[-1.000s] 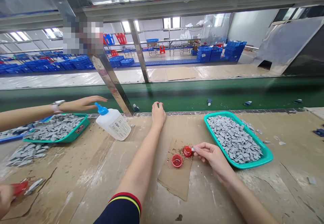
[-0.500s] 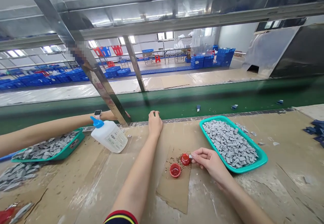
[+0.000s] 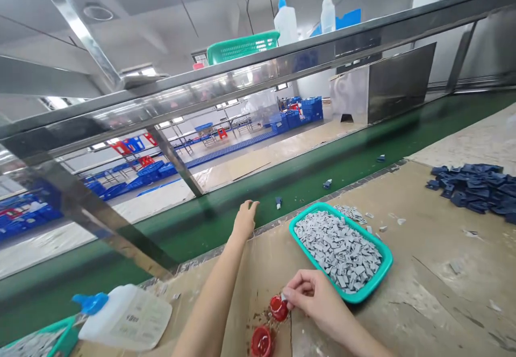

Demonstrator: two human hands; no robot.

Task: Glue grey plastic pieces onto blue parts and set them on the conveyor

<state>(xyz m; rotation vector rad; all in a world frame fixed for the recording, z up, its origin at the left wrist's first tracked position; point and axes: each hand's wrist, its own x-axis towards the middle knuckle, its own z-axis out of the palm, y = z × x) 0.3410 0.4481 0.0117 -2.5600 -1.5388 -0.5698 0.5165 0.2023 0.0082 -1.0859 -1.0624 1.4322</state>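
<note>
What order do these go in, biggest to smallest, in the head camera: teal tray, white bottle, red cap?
teal tray
white bottle
red cap
The bottle sits near the camera, so its place is unsure.

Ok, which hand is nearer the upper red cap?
The right hand is nearer: it sits just beside the red cap, pinching a small gray piece against it. The left hand is farther away, up by the green belt.
</note>
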